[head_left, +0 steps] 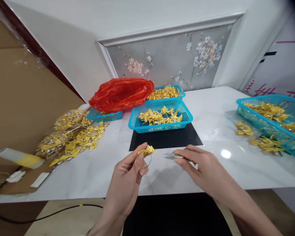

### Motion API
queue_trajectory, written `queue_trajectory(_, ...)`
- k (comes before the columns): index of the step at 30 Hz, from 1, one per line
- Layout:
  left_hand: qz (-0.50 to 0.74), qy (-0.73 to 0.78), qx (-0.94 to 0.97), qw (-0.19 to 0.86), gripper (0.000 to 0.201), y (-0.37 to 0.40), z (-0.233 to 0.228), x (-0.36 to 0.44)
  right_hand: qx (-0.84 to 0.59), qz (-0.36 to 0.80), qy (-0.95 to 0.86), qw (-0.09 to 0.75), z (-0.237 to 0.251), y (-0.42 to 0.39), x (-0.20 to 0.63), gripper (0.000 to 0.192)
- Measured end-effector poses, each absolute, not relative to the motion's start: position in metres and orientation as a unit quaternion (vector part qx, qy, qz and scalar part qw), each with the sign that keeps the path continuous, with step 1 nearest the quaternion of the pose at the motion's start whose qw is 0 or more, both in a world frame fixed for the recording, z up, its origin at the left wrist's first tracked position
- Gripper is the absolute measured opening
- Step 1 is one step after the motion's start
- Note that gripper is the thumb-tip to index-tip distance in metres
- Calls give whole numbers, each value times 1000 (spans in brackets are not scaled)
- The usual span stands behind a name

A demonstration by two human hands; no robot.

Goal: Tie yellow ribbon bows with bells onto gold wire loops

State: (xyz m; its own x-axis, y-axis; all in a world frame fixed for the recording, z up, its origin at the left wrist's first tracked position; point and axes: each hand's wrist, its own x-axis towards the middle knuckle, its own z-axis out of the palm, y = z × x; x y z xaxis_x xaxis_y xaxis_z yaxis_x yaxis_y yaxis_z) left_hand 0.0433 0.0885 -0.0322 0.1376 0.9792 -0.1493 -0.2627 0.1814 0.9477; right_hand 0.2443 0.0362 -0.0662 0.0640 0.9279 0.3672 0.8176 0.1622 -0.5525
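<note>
Now the left hand [127, 173] pinches a small yellow paper flower on a thin wire ring [146, 151]. The right hand [196, 164] grips small silver scissors [171, 156] just beside it. Past the fingertips, a blue plastic basket of yellow flowers [160, 118] looks partly full; a loose pile of yellow flowers [71, 136] waits.

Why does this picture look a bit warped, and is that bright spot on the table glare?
Head view: a lamp's glare shines on the glossy white table; straight edges bow towards the corners, a wide-lens effect, and the top right corner is dark; the left hand with its yellow flower is fairly sharp, while the right hand and its small metal tool look slightly smeared.
</note>
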Motion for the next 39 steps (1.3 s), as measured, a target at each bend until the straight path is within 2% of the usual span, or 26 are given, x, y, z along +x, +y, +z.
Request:
queue_trajectory(6,482,437,405,642,34,91,-35,35,-730,-70,-607,306,-122,42,280,47)
queue_trajectory(10,484,448,438,611,32,85,-41,34,-694,-109,-627,336,-117,41,266,48)
queue_trajectory(12,494,458,463,576,28,85,-44,31,-640,-75,-670,368,-103,39,247,40)
queue_trajectory(14,504,469,487,537,23,85,-46,24,-543,29,-728,417,-89,37,223,30)
queue_trajectory(16,512,478,509,500,19,85,-46,16,-477,83,-758,437,-78,38,198,31)
queue_trajectory(18,515,487,530,465,14,81,-47,5,-450,67,-778,433,-70,44,175,33)
queue_trajectory(21,518,501,546,427,13,74,-49,-10,-416,-17,-813,407,-62,57,146,19)
queue_trajectory(23,527,506,542,415,15,71,-53,-21,-393,-11,-828,400,-55,67,130,24)
queue_trajectory(27,574,508,491,413,15,73,-65,-48,-406,173,-803,401,-38,92,104,27)
queue_trajectory(32,649,492,371,446,45,74,-85,-93,-431,195,-819,325,-24,138,58,24)
queue_trajectory(35,690,462,291,476,47,68,-94,-119,-433,179,-846,255,-22,166,19,18)
queue_trajectory(39,724,394,188,534,44,62,-94,-142,-446,157,-862,182,-27,198,-29,20)
